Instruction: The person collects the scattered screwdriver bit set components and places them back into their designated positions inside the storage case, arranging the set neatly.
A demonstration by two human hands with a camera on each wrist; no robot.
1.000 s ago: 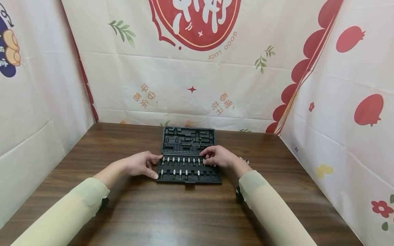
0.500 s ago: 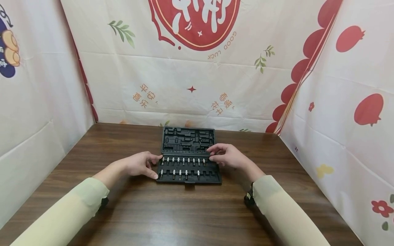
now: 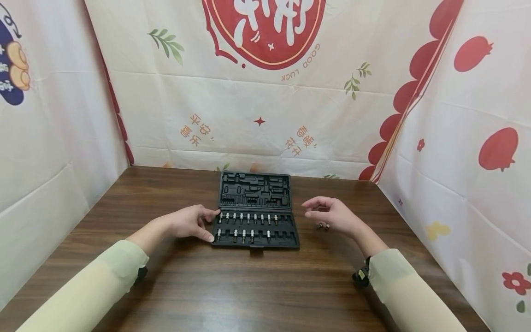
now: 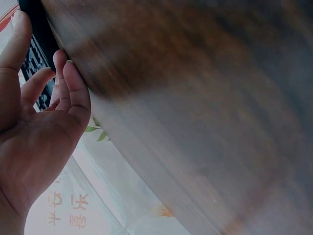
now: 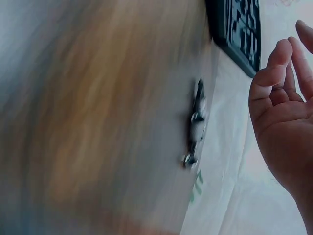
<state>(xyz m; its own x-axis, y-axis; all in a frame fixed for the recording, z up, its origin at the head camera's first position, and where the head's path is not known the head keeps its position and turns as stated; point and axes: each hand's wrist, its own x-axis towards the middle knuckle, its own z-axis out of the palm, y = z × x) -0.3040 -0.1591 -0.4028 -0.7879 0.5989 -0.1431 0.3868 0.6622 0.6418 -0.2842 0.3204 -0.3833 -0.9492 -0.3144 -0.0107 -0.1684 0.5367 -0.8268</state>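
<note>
A black socket bit case (image 3: 256,225) lies open on the table, its lid folded back. Silver bit sockets (image 3: 248,218) stand in two rows in its front half, with gaps in the front row. My left hand (image 3: 188,222) rests at the case's left edge, thumb on the front corner and a fingertip near the hinge. To the right of the case my right hand (image 3: 333,216) hovers, fingers loosely bent and thumb apart, with nothing between them. Loose bit sockets (image 5: 197,126) lie on the table below it, partly hidden by the hand in the head view.
The brown wooden table (image 3: 249,290) reaches back to a printed cloth (image 3: 166,106) hanging behind it. More cloth hangs at the left and right sides. The case lid (image 3: 255,190), with empty moulded slots, lies toward the table's back edge.
My right hand has let go of a bit socket at the right end of the back row and moved right, off the case. The left hand has stayed in place.
</note>
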